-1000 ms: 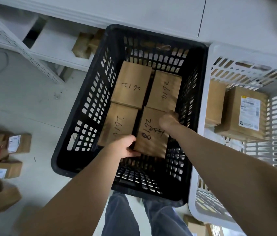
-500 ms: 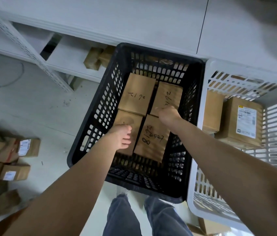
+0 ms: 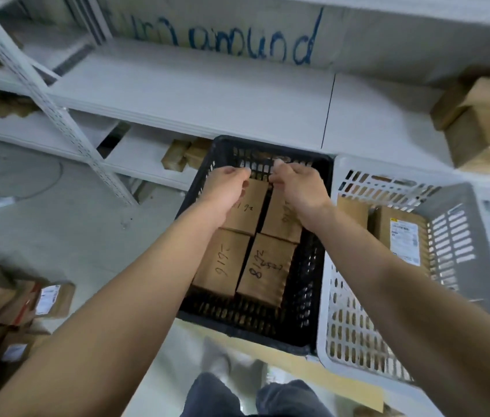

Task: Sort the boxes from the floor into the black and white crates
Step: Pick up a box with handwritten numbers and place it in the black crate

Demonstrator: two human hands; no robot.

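Head view: left hand (image 3: 228,188) and right hand (image 3: 299,191) are hovering, fingers curling, over the far two of four brown cardboard boxes (image 3: 222,263) lying in black plastic crate (image 3: 246,323); grip cannot be told. Leftward, unsorted floor boxes (image 3: 54,299) are lying nearer left hand.

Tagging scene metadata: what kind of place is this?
Likely a stockroom or warehouse: white metal shelving, brown cardboard parcels on the floor, a black plastic crate beside a white plastic crate.

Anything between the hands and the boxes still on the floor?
Nothing visible on the grey floor. The left hand and right hand hang over the far end of the black plastic crate; only its left wall lies toward the brown cardboard boxes.
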